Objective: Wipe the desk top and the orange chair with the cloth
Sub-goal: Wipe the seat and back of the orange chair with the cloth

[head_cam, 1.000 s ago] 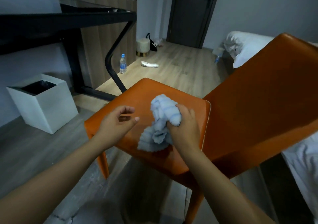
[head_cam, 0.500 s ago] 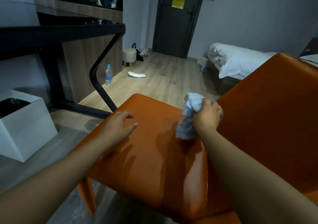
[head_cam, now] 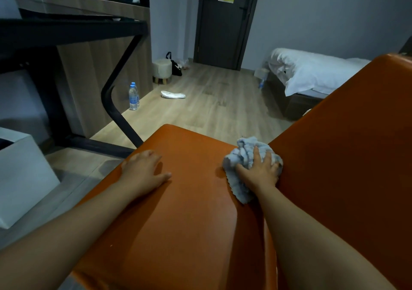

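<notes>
Left hand (head_cam: 145,171): bare; thumb and fingers in view; nails too blurred to tell.
Right hand (head_cam: 259,172): bare; back of the hand, thumb and fingers in view.
Left forearm (head_cam: 89,218): bare from wrist to frame edge.
Right forearm (head_cam: 289,223): bare from wrist to frame edge.

Backrest (head_cam: 345,156) against cloth (head_cam: 244,150), bare seat (head_cam: 196,200) beside

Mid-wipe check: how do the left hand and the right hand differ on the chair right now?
The left hand lies flat and bare on the orange chair seat; the right hand grips the bunched blue cloth. The left hand sits by the seat's outer edge, the right hand where seat meets backrest. Both are down on the seat.
</notes>
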A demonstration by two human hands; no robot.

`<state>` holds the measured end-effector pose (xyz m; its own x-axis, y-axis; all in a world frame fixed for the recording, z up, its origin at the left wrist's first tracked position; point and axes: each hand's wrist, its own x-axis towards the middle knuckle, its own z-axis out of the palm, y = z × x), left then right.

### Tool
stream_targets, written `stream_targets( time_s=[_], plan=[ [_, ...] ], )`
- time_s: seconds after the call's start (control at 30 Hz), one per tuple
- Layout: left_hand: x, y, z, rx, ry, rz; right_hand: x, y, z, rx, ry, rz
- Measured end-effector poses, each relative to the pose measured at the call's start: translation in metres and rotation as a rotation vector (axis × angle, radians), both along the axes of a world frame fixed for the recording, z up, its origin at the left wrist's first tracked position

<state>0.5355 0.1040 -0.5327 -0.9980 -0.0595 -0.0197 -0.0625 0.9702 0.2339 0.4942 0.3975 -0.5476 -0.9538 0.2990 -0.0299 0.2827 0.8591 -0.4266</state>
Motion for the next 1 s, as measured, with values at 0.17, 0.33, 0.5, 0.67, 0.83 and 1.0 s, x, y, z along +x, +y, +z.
stream_targets(
  time_s=[0.17,0.33,0.5,0.67,0.83,1.0],
  plan=[
    [-0.012,-0.002,-0.01,-0.103,-0.041,-0.006,-0.017,-0.007,-0.003,-0.037,0.041,-0.021],
    [-0.014,-0.005,-0.014,-0.122,-0.028,-0.023,-0.027,-0.015,-0.021,0.096,0.225,-0.08],
    [-0.012,-0.004,-0.01,-0.11,-0.033,-0.027,-0.048,-0.024,-0.025,0.127,0.241,-0.015],
    [-0.009,-0.004,-0.007,-0.073,-0.031,-0.03,-0.069,-0.047,-0.024,0.133,0.247,0.056],
    [-0.009,-0.005,-0.007,-0.063,-0.026,-0.027,-0.095,-0.077,-0.022,0.128,0.223,0.158],
    [-0.008,-0.004,-0.009,-0.081,-0.027,-0.026,-0.124,-0.109,-0.026,0.103,0.255,0.279]
  ],
)
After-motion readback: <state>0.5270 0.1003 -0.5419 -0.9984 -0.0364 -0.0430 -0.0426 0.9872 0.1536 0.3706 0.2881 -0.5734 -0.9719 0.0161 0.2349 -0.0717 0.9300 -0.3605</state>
